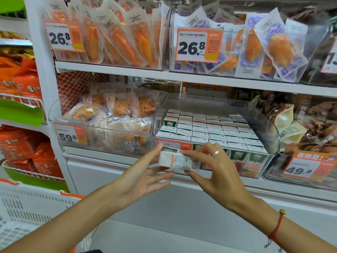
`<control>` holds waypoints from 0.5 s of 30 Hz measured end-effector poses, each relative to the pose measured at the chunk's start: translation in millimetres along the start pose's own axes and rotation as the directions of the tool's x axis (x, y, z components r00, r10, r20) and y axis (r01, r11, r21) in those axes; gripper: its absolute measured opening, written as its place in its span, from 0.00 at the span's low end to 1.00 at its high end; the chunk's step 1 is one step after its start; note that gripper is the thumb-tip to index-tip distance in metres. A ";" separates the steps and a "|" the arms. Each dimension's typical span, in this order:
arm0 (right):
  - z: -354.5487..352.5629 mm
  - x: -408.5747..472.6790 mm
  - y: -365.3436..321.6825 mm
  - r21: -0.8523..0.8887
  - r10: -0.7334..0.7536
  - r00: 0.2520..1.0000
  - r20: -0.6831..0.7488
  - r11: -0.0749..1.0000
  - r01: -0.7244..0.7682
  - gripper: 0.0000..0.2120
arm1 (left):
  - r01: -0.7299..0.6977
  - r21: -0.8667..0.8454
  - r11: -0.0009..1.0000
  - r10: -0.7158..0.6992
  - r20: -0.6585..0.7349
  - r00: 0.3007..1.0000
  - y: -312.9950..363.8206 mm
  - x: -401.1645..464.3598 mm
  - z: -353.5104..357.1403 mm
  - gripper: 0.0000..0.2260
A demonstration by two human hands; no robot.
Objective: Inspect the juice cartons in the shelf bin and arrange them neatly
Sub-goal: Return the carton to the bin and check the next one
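A clear plastic shelf bin (pixel 262 125) on the middle shelf holds several rows of small white-topped juice cartons (pixel 209 130) with green "100%" fronts. In front of the bin's left lower edge, both hands hold one small carton (pixel 175 160), blurred, lying on its side. My left hand (pixel 144 178) pinches its left end between thumb and spread fingers. My right hand (pixel 213 168), with a ring, pinches its right end between thumb and fingers. The carton hides part of the bin's orange price tag (pixel 175 144).
To the left stands a clear bin of bagged snacks (pixel 109 121) with a 59.8 tag; to the right, bagged goods above a 49.8 tag (pixel 300 168). Packets fill the shelf above (pixel 182 75). A white slotted basket (pixel 27 212) sits at lower left.
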State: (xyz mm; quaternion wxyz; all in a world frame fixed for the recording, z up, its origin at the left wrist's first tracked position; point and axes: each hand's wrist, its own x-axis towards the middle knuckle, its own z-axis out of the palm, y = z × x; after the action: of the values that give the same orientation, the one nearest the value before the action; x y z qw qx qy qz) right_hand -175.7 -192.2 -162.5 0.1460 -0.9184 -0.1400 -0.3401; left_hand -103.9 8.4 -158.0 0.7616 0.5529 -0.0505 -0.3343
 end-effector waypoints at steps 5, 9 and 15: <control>4.8 5.1 -11.2 -0.111 -0.161 0.987 0.000 0.981 0.160 0.20 | -0.022 -0.030 0.999 0.022 -0.006 1.000 1.0 1.0 -2.5 0.26; 5.0 7.9 -15.2 0.119 0.010 0.994 0.106 0.993 -0.023 0.18 | -0.178 0.234 0.956 0.199 -0.068 0.978 -0.5 0.1 0.2 0.19; 6.6 11.3 -13.4 0.265 0.130 0.966 0.222 0.946 -0.189 0.29 | -0.404 0.419 0.813 0.457 -0.029 0.889 4.7 1.1 8.7 0.21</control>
State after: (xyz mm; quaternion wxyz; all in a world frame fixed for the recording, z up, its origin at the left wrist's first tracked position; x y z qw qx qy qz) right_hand -168.4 -175.7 -157.5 0.2885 -0.9259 -0.1262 -0.2087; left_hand -104.8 1.6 -150.9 0.6891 0.6915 -0.1928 -0.0992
